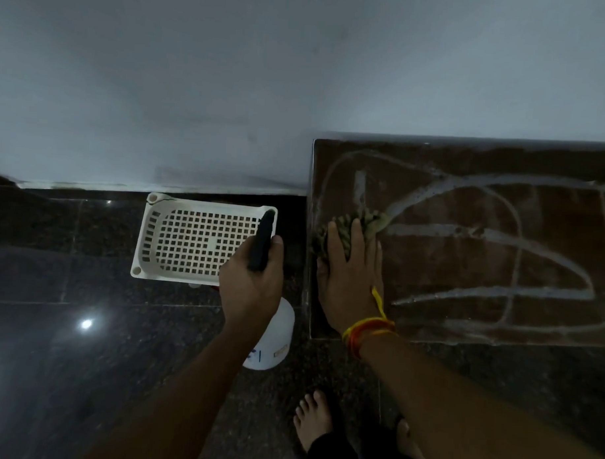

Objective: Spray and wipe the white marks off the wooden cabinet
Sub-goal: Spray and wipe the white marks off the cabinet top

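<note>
The brown wooden cabinet top (553, 162) fills the right half of the view, covered with looping white marks (493, 236). My right hand (351, 275) presses flat on a greenish nubby cloth (366, 221) at the cabinet's left edge, fingers straight, with red and yellow threads round the wrist. Left of the cabinet, my left hand (251, 282) grips the black head of a white spray bottle (273, 341), which hangs over the floor.
A white perforated plastic basket (150, 237) lies on the dark polished stone floor (68, 324) by the pale wall (196, 88). My bare feet (313, 418) stand at the cabinet's front left corner.
</note>
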